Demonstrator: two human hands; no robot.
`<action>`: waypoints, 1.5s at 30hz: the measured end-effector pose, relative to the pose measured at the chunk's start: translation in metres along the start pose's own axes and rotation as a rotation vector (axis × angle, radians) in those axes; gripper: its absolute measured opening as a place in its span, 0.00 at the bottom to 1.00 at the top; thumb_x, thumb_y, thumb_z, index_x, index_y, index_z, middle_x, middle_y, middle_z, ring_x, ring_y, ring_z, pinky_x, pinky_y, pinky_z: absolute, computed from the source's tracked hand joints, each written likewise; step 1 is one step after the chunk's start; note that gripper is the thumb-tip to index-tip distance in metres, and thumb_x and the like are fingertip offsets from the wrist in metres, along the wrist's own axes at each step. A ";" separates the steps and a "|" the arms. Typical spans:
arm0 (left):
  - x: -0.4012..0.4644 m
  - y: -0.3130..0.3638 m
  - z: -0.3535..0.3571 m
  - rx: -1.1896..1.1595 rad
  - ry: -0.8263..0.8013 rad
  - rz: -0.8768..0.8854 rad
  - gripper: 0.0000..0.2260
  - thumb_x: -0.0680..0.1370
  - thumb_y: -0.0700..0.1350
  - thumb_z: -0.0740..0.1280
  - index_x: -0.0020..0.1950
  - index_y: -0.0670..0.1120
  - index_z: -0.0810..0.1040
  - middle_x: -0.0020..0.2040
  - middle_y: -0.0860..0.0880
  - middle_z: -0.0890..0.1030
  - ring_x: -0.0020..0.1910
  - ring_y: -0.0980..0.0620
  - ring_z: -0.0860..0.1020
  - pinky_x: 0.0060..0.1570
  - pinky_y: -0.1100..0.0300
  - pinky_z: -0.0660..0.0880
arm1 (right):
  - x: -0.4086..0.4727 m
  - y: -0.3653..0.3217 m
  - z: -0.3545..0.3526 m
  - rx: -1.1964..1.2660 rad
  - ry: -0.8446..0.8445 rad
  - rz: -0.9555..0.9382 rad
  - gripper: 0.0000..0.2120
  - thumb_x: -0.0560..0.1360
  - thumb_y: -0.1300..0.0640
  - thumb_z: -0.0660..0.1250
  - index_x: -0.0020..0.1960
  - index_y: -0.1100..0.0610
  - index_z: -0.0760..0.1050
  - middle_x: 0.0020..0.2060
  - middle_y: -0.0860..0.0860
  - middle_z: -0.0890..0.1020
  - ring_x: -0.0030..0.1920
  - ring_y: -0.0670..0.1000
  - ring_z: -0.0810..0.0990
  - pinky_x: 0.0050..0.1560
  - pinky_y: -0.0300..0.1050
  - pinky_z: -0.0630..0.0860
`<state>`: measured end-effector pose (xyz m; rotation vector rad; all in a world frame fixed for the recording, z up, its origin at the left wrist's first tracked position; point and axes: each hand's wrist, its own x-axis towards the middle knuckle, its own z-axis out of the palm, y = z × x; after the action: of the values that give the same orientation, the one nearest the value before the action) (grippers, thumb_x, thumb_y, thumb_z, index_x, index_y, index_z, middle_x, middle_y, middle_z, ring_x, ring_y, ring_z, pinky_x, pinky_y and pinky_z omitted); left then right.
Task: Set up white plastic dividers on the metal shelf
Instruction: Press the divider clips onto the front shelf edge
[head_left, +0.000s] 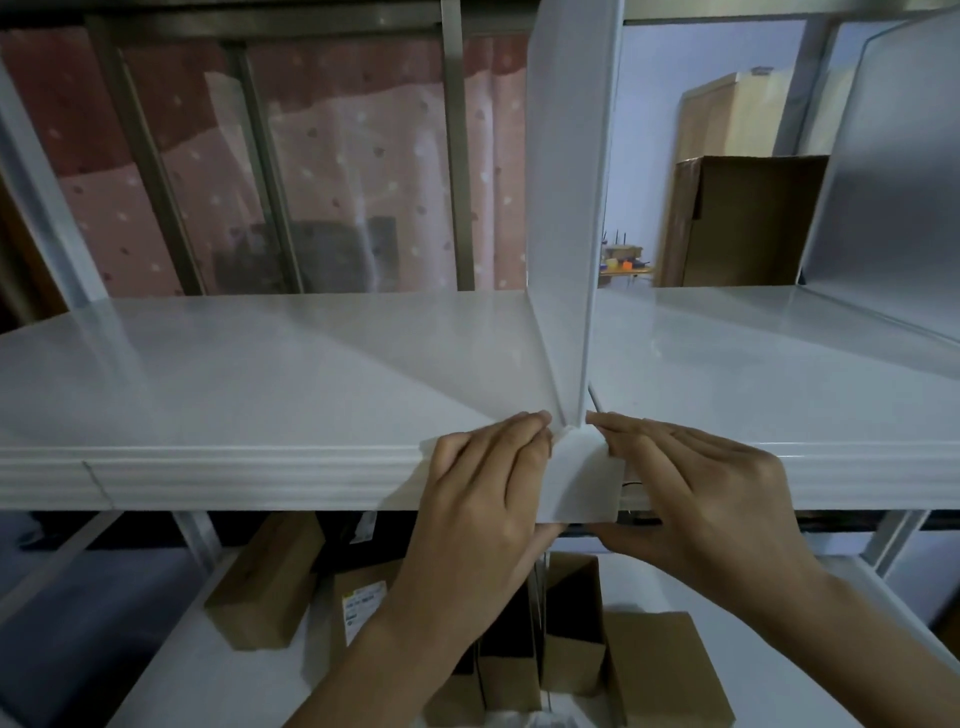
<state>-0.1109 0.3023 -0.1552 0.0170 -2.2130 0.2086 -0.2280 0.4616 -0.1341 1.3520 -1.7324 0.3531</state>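
Both hands, left (483, 483) and right (691, 483), pinch the front clip of the upright white plastic divider (566, 208) over the white metal shelf's lip (260, 475); seating step; next likely needs firm downward pressing
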 end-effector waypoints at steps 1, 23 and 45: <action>0.000 0.000 0.001 -0.006 0.010 -0.003 0.30 0.64 0.51 0.80 0.60 0.40 0.75 0.62 0.44 0.80 0.60 0.48 0.79 0.61 0.56 0.69 | 0.000 0.001 0.000 0.003 0.001 -0.003 0.24 0.60 0.49 0.79 0.51 0.61 0.83 0.53 0.52 0.85 0.48 0.51 0.86 0.43 0.39 0.79; 0.000 -0.012 0.000 -0.053 0.088 0.020 0.21 0.70 0.52 0.76 0.56 0.40 0.81 0.59 0.47 0.82 0.58 0.51 0.80 0.61 0.55 0.72 | 0.002 -0.002 0.009 -0.009 0.117 -0.039 0.23 0.72 0.42 0.71 0.49 0.64 0.83 0.54 0.54 0.84 0.50 0.52 0.85 0.56 0.43 0.75; -0.002 -0.024 -0.008 0.032 0.099 0.053 0.21 0.70 0.55 0.75 0.55 0.41 0.82 0.58 0.48 0.82 0.56 0.49 0.79 0.56 0.54 0.70 | 0.008 -0.004 0.023 0.002 0.199 -0.125 0.22 0.71 0.45 0.73 0.44 0.67 0.83 0.52 0.58 0.85 0.49 0.54 0.86 0.65 0.59 0.72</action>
<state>-0.1014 0.2800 -0.1492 -0.0334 -2.1129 0.2688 -0.2350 0.4392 -0.1424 1.3708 -1.4775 0.4046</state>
